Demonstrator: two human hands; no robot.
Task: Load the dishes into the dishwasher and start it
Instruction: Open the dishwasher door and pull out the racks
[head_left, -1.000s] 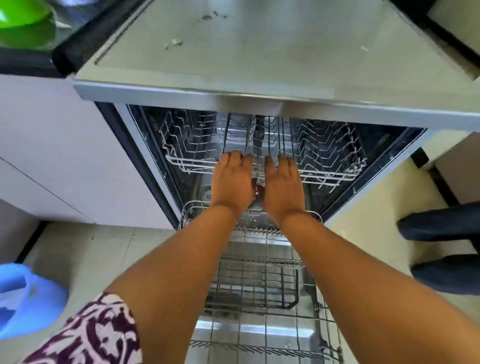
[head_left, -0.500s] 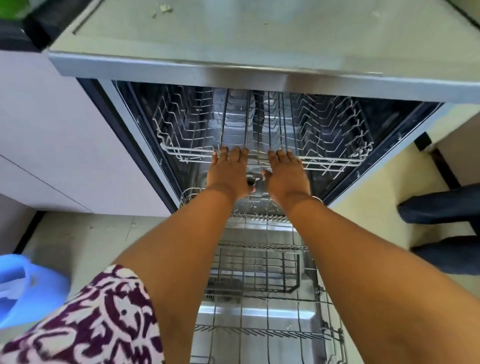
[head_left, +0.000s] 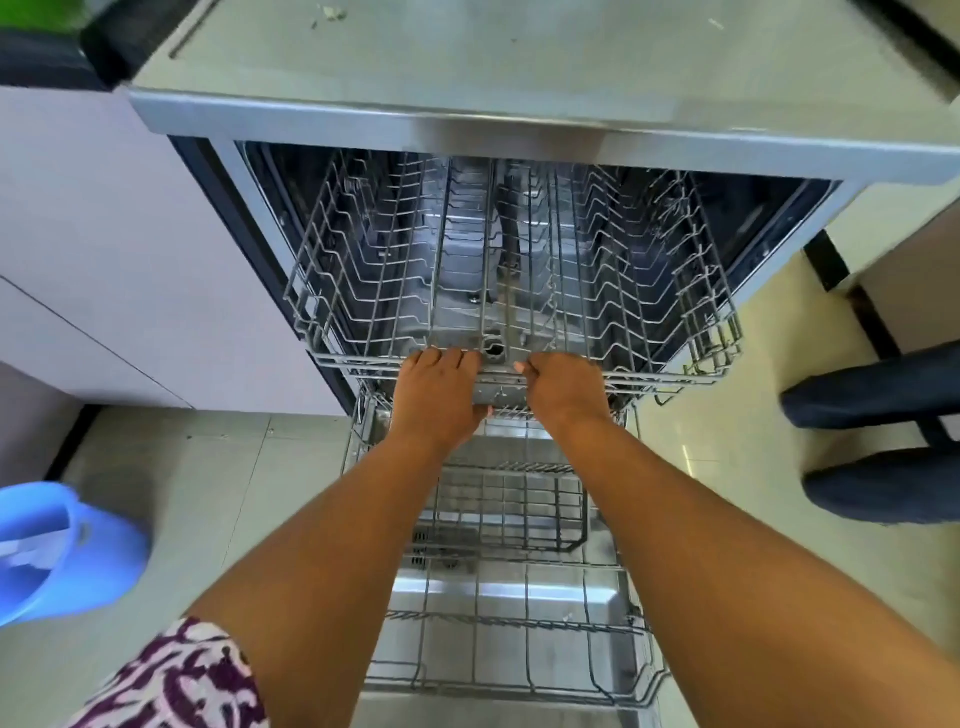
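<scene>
- The dishwasher (head_left: 810, 218) stands open under a steel surface (head_left: 519, 67), its dark door seal framing the tub on both sides.
- The upper rack (head_left: 363, 291) juts out past the front edge of the surface; no dishes show in it, only rows of bare wire tines.
- The left hand (head_left: 435, 395) grips the front rail of the upper rack near the middle, fingers curled over the wire.
- The right hand (head_left: 563, 387) grips the same rail just beside it, fingers curled over the top; a small gap lies between the two hands.
- The lower rack (head_left: 519, 623) lies pulled out below, over the lowered door, with a dark wire basket (head_left: 509, 509) in it beneath the forearms.
- Left of the racks, pale floor tiles run open up to the white cabinet (head_left: 104, 234); a blue tub (head_left: 62, 551) sits at the far left edge on the floor.
- Right of the racks is a strip of open floor, then the dark legs (head_left: 878, 447) of another person at the frame's right edge.
- A patterned purple-and-white sleeve (head_left: 176, 680) shows at the bottom left.
</scene>
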